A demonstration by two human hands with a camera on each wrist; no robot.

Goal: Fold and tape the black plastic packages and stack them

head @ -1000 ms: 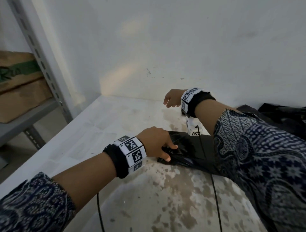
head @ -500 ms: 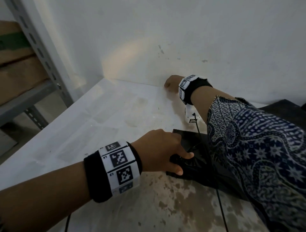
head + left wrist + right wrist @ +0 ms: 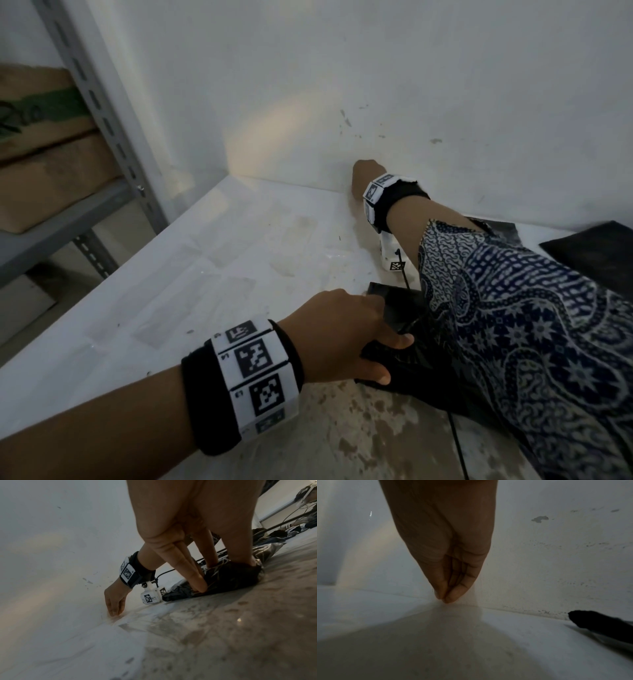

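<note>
My left hand (image 3: 346,339) presses straight fingers down on the folded black package (image 3: 411,373). My right hand (image 3: 447,566) pinches its fingertips together at the table's (image 3: 212,274) far edge by the wall; I cannot tell what it holds.

Right hand (image 3: 365,175) outstretched, fingertips pinched

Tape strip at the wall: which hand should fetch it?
Right. The right hand already has fingertips pinched at the table's back edge, seemingly on clear tape. The left hand is pinning the folded black package.
</note>
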